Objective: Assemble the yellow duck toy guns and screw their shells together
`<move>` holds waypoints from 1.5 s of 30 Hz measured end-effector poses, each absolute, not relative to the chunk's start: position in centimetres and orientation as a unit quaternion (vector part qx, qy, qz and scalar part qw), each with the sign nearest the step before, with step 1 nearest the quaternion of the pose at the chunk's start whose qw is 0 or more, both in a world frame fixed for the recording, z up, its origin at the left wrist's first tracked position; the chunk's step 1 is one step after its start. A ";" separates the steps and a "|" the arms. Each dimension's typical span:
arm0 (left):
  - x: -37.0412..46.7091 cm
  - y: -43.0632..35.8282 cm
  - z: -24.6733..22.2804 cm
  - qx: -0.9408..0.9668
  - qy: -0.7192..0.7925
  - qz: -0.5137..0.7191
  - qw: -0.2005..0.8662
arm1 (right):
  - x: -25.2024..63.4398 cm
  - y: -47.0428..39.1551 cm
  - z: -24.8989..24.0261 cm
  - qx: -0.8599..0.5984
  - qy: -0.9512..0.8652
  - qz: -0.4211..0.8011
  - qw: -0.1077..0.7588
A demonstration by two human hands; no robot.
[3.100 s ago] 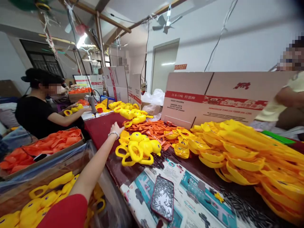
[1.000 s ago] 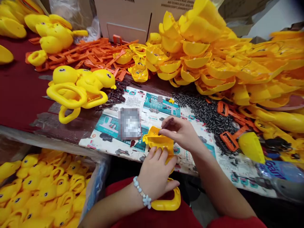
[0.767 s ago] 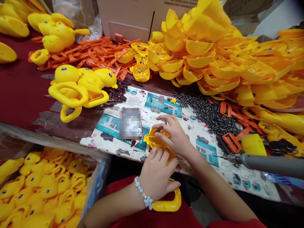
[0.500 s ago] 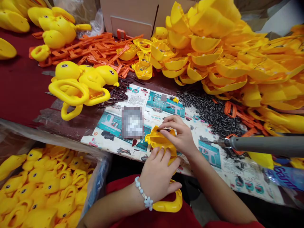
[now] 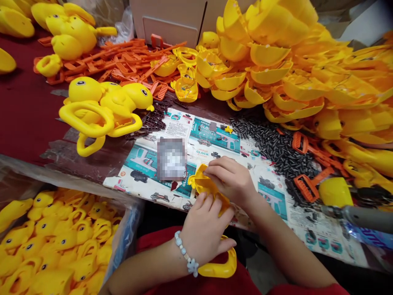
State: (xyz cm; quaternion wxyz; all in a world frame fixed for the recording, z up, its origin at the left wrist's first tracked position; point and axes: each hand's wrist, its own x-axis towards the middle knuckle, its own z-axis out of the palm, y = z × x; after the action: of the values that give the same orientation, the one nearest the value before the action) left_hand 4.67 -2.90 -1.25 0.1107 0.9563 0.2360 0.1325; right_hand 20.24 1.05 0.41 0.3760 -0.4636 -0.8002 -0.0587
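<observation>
A yellow duck-toy half shell (image 5: 203,183), hollow side up, lies at the front edge of the printed cardboard. My left hand (image 5: 206,223), with a beaded bracelet at the wrist, holds the shell from the near side, fingers bent over its rim. The shell's looped handle (image 5: 218,268) sticks out below that hand. Over the far part of the hollow, my right hand (image 5: 231,180) has its thumb and fingers pinched together. Whatever is between those fingertips is hidden.
Many yellow half shells (image 5: 270,61) are piled at the back right. Small black cylindrical parts (image 5: 276,143) and orange parts (image 5: 135,61) lie around the cardboard (image 5: 153,192). A grey power screwdriver (image 5: 365,217) is at right. Assembled ducks (image 5: 104,102) sit left; a box (image 5: 123,246) holds more.
The grey screwdriver has swung away to the right and down. My right hand's fingers have drawn closer over the shell, covering the dark bit seen there before. My left hand stays put.
</observation>
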 end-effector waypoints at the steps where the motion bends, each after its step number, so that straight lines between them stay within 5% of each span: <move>1: 4.7 -2.9 -1.2 0.956 0.235 0.132 0.113 | 20.3 1.1 0.4 -0.461 -0.802 -0.061 0.374; 17: 4.4 -2.9 -1.4 0.953 0.242 0.142 0.116 | 20.8 3.0 -0.3 -0.404 -0.872 0.023 0.274; 23: 4.2 -2.9 -1.7 0.954 0.241 0.132 0.121 | 21.1 4.4 3.1 -0.395 -0.892 0.090 0.199; 35: 4.5 -3.3 -1.8 0.946 0.270 0.145 0.105 | 17.9 22.8 0.9 -0.645 -0.743 0.019 0.179; 41: 4.4 -3.4 -1.9 0.948 0.267 0.142 0.097 | 19.9 18.6 3.4 -0.696 -0.695 0.029 0.176; 45: 4.4 -3.2 -1.8 0.950 0.262 0.136 0.101 | 21.0 9.1 5.8 -0.650 -0.712 0.004 0.266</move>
State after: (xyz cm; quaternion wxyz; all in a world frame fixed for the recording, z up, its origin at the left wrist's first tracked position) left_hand 4.37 -3.25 -1.77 0.1009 0.9502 0.2619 0.1358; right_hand 20.98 9.14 5.78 0.2661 -0.6502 -0.7116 0.0042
